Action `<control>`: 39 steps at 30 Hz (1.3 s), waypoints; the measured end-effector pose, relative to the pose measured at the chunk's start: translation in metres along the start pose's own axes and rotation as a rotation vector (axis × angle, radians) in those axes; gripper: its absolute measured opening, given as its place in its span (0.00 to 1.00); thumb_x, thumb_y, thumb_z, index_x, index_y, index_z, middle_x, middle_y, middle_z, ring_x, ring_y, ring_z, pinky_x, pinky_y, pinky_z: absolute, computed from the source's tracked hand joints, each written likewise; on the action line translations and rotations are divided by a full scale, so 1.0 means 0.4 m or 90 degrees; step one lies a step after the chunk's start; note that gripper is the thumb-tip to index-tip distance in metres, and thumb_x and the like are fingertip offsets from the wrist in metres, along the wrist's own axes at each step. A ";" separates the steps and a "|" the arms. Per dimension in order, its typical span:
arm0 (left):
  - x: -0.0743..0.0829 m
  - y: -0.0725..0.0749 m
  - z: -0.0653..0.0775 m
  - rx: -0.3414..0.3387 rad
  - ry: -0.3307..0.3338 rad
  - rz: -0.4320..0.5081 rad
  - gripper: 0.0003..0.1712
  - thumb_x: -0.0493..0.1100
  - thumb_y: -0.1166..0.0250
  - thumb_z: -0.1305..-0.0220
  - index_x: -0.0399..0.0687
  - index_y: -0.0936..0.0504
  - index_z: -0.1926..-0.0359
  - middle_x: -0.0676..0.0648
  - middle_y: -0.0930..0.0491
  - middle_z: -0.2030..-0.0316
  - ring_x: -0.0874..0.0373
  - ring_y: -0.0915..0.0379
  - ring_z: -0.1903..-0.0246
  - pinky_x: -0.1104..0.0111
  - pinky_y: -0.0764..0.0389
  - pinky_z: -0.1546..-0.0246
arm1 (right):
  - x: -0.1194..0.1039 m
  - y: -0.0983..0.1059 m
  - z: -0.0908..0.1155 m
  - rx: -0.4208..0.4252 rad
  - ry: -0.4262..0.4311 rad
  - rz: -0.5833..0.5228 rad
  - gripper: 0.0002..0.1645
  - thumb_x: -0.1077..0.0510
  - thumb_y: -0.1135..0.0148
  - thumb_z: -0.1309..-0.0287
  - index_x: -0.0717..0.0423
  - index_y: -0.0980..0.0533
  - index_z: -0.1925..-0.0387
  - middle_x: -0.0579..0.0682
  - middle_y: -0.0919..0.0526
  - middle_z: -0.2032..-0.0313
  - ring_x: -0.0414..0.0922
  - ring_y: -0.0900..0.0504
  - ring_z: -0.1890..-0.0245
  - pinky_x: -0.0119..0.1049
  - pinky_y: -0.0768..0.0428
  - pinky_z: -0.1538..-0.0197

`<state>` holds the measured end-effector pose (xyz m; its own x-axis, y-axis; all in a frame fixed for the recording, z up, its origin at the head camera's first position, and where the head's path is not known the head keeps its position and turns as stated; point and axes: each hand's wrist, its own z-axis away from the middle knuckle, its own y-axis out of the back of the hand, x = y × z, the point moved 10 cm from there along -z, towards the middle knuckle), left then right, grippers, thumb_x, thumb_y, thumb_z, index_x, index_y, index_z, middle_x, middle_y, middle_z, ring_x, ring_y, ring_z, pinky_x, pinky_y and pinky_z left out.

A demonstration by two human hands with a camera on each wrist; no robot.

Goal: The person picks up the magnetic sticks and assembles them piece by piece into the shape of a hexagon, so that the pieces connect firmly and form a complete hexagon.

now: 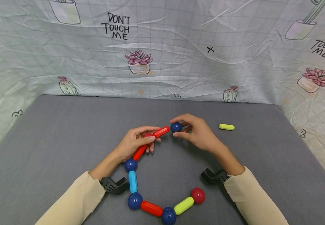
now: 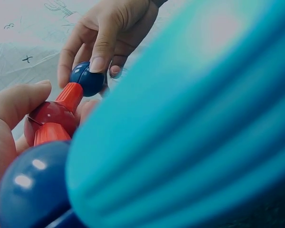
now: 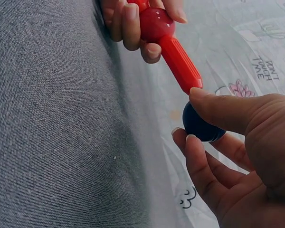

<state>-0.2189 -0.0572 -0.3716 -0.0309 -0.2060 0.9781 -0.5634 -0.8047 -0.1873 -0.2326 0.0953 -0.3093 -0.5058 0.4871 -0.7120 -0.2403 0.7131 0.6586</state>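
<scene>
My left hand (image 1: 132, 142) grips a red ball (image 3: 156, 24) in a chain of toy rods and balls. From that ball a red rod (image 1: 161, 132) points toward my right hand (image 1: 201, 132), which pinches a blue ball (image 1: 176, 127) between thumb and fingertips. Rod tip and blue ball are very close; whether they touch I cannot tell. Back from the held red ball, the chain runs through another red rod (image 1: 139, 152), a blue ball (image 1: 130, 165), a light blue rod (image 1: 133, 182), a blue ball (image 1: 135, 200), a red rod (image 1: 151, 208), a blue ball (image 1: 169, 216) and a yellow-green rod (image 1: 184, 205).
The chain ends in a red ball (image 1: 197, 195) near the front. A loose yellow-green rod (image 1: 226, 127) lies beyond my right hand on the grey tabletop (image 1: 66, 131). Behind the table hangs a printed cloth (image 1: 176, 56). Each wrist carries a black camera mount (image 1: 215, 177).
</scene>
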 end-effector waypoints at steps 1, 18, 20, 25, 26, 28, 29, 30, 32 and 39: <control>0.000 0.000 0.000 -0.001 0.000 0.000 0.23 0.36 0.42 0.32 0.34 0.29 0.38 0.25 0.23 0.57 0.54 0.24 0.76 0.70 0.22 0.75 | -0.001 -0.002 0.000 -0.002 0.001 -0.002 0.24 0.59 0.28 0.49 0.52 0.22 0.48 0.44 0.22 0.52 0.43 0.20 0.57 0.41 0.20 0.57; 0.003 0.000 0.003 -0.016 -0.013 -0.019 0.22 0.36 0.43 0.31 0.34 0.29 0.38 0.26 0.23 0.57 0.54 0.24 0.75 0.70 0.22 0.74 | -0.029 -0.001 -0.002 0.012 0.061 0.024 0.23 0.61 0.28 0.49 0.50 0.20 0.49 0.44 0.22 0.49 0.42 0.22 0.57 0.37 0.20 0.59; 0.004 -0.001 0.003 -0.018 -0.016 -0.022 0.22 0.36 0.43 0.31 0.34 0.29 0.38 0.26 0.23 0.57 0.53 0.23 0.75 0.69 0.22 0.74 | -0.034 0.000 -0.001 0.017 0.075 0.030 0.23 0.62 0.28 0.49 0.50 0.20 0.49 0.44 0.22 0.49 0.41 0.22 0.56 0.36 0.20 0.60; 0.010 -0.004 0.003 -0.030 -0.031 -0.016 0.22 0.36 0.45 0.30 0.33 0.31 0.38 0.27 0.22 0.56 0.52 0.23 0.74 0.68 0.21 0.73 | -0.042 0.000 -0.001 0.020 0.088 0.035 0.24 0.63 0.28 0.50 0.50 0.20 0.49 0.44 0.22 0.49 0.40 0.23 0.55 0.37 0.20 0.60; 0.011 -0.005 0.003 -0.032 -0.034 -0.013 0.22 0.36 0.45 0.30 0.32 0.31 0.37 0.27 0.23 0.55 0.52 0.23 0.74 0.68 0.21 0.73 | -0.042 -0.001 -0.001 0.020 0.087 0.036 0.24 0.63 0.28 0.49 0.49 0.20 0.49 0.44 0.22 0.49 0.40 0.23 0.55 0.37 0.20 0.60; 0.012 -0.005 0.004 -0.033 -0.036 -0.006 0.22 0.36 0.45 0.30 0.32 0.31 0.37 0.27 0.23 0.55 0.52 0.23 0.74 0.68 0.21 0.72 | -0.041 -0.001 -0.002 0.016 0.080 0.038 0.24 0.62 0.28 0.49 0.49 0.20 0.48 0.44 0.22 0.48 0.40 0.22 0.55 0.36 0.20 0.59; 0.012 -0.005 0.004 -0.032 -0.036 -0.003 0.22 0.36 0.45 0.30 0.31 0.31 0.37 0.27 0.23 0.55 0.52 0.23 0.74 0.68 0.21 0.72 | -0.040 0.000 -0.003 0.013 0.073 0.036 0.24 0.62 0.28 0.48 0.49 0.21 0.48 0.44 0.22 0.48 0.40 0.22 0.54 0.36 0.20 0.59; 0.012 -0.006 0.004 -0.031 -0.036 0.001 0.22 0.36 0.45 0.30 0.31 0.31 0.38 0.26 0.23 0.55 0.52 0.23 0.74 0.68 0.21 0.72 | -0.039 0.002 -0.002 0.010 0.066 0.036 0.24 0.61 0.29 0.48 0.50 0.21 0.47 0.44 0.22 0.48 0.41 0.22 0.54 0.36 0.20 0.58; 0.011 -0.006 0.003 -0.028 -0.033 0.004 0.22 0.36 0.45 0.30 0.31 0.31 0.38 0.27 0.23 0.55 0.53 0.24 0.74 0.68 0.21 0.72 | -0.034 0.010 0.002 0.003 0.049 0.034 0.26 0.61 0.29 0.48 0.49 0.22 0.45 0.44 0.23 0.48 0.42 0.21 0.54 0.37 0.20 0.57; 0.006 -0.004 0.000 -0.016 -0.025 -0.001 0.22 0.36 0.44 0.30 0.32 0.30 0.39 0.30 0.21 0.57 0.53 0.24 0.75 0.68 0.21 0.72 | 0.005 0.073 0.030 0.014 0.009 0.063 0.28 0.61 0.29 0.48 0.49 0.24 0.43 0.44 0.23 0.46 0.45 0.19 0.55 0.41 0.21 0.56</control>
<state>-0.2182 -0.0565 -0.3691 0.0015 -0.2273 0.9738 -0.5834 -0.7911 -0.1838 -0.2307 0.1230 -0.2945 -0.5380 0.5483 -0.6402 -0.1704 0.6731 0.7197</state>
